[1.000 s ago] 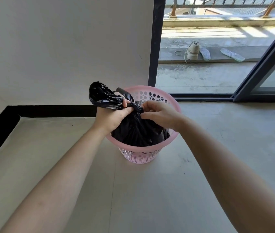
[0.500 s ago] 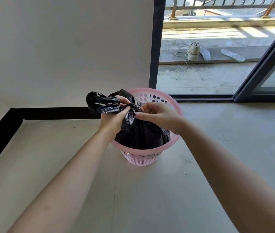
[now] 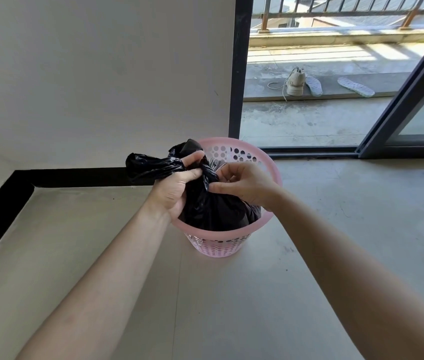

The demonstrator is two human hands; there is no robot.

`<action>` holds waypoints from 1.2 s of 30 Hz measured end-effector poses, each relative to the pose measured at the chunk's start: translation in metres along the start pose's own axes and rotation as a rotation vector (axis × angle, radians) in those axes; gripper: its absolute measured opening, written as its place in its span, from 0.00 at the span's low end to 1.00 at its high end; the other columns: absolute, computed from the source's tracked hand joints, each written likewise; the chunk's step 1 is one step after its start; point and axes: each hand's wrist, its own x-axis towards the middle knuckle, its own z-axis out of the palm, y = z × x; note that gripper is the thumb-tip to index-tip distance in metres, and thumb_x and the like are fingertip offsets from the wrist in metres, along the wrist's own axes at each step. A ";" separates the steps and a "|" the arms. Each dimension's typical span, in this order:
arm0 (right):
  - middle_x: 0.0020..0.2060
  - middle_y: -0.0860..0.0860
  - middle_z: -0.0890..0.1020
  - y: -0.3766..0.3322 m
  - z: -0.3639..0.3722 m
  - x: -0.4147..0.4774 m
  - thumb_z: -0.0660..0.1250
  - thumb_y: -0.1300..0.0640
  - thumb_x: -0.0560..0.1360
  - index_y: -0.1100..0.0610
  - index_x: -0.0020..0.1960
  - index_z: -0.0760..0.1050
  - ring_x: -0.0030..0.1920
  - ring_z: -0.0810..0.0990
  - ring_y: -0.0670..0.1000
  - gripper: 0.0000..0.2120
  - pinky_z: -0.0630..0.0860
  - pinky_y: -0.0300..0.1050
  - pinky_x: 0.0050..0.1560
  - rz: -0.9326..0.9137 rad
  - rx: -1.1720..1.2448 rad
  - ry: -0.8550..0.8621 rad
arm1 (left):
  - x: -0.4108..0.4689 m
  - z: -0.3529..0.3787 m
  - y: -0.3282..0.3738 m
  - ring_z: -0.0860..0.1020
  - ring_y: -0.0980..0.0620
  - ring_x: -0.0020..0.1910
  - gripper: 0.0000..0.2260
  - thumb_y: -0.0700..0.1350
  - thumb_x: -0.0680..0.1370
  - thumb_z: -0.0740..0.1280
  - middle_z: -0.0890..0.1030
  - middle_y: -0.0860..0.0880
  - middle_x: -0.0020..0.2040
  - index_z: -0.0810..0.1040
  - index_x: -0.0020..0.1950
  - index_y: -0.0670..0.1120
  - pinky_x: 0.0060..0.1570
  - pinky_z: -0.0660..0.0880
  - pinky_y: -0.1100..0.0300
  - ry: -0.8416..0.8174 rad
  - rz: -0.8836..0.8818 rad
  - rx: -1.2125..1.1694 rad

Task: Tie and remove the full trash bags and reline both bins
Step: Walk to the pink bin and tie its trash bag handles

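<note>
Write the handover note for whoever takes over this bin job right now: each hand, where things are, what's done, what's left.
Left hand grips the gathered neck of the black trash bag, whose loose end sticks out to the left.
Right hand pinches the plastic at the knot.
The bag sits inside the pink bin.
Done: top gathered and twisted; I cannot tell whether the knot is tight.
Left: finish the knot, lift the bag out, reline. No second bin is in view.
</note>
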 end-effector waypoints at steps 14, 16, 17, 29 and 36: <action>0.40 0.50 0.86 -0.002 -0.008 -0.004 0.73 0.61 0.75 0.52 0.45 0.85 0.42 0.84 0.48 0.05 0.78 0.39 0.41 0.116 0.144 -0.127 | 0.008 -0.016 -0.020 0.76 0.58 0.48 0.13 0.39 0.74 0.72 0.76 0.58 0.42 0.73 0.40 0.55 0.57 0.69 0.64 0.320 0.626 0.732; 0.39 0.51 0.86 -0.004 -0.010 -0.003 0.70 0.57 0.77 0.54 0.46 0.84 0.41 0.85 0.50 0.04 0.78 0.40 0.38 0.115 0.172 -0.040 | 0.007 -0.016 -0.021 0.76 0.63 0.44 0.13 0.37 0.74 0.72 0.77 0.57 0.41 0.74 0.40 0.53 0.54 0.70 0.66 0.270 0.594 0.622; 0.38 0.51 0.85 -0.005 -0.010 -0.002 0.69 0.55 0.78 0.54 0.47 0.83 0.40 0.85 0.50 0.04 0.77 0.40 0.36 0.102 0.181 0.022 | 0.007 -0.015 -0.022 0.76 0.63 0.43 0.12 0.37 0.74 0.72 0.77 0.57 0.41 0.74 0.40 0.53 0.53 0.70 0.66 0.261 0.590 0.621; 0.34 0.56 0.80 -0.001 -0.008 0.000 0.66 0.47 0.80 0.48 0.58 0.81 0.31 0.77 0.48 0.11 0.66 0.31 0.23 0.075 0.075 0.047 | 0.008 -0.014 -0.021 0.77 0.59 0.45 0.10 0.40 0.73 0.74 0.77 0.58 0.41 0.76 0.41 0.52 0.53 0.72 0.61 0.084 0.527 0.604; 0.40 0.44 0.82 0.001 -0.015 0.008 0.70 0.55 0.78 0.52 0.49 0.82 0.33 0.78 0.40 0.02 0.72 0.35 0.40 -0.098 -0.205 0.196 | 0.009 -0.012 -0.022 0.81 0.48 0.54 0.07 0.35 0.77 0.70 0.82 0.45 0.51 0.80 0.50 0.46 0.59 0.77 0.56 -0.046 0.344 0.317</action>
